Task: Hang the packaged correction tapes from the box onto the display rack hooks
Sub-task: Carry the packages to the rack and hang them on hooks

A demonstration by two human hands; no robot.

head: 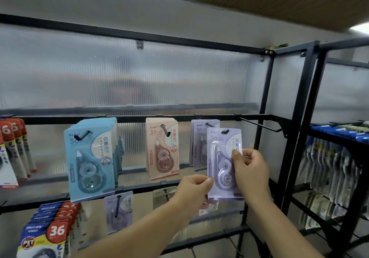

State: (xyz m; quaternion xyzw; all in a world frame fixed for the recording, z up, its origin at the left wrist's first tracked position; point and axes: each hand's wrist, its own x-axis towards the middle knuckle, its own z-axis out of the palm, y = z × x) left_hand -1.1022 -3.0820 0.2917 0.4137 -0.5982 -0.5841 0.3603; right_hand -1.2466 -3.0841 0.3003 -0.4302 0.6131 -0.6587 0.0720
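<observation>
Both hands pinch 1 lilac pack (224, 157): the left hand (192, 189) nips its lower left edge and the right hand (250, 169) its right side, with the hang hole above them at a hook tip (225, 131), seemingly not pushed home. Left of the hands a blue stack (89, 157), peach stack (162, 149) and lilac stack (199, 143) hang; 1 bare hook (259, 125) juts above the right hand, and the box is unseen.

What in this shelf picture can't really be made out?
- The box: outside the head view.
- Lower-row pack: mostly hidden behind the left hand and the purple pack, which the right hand also holds.
- Red packs: cut off by the left edge.
- Small print on packs: too small, blurred.
- Behind the ribbed panel: only smears.
</observation>
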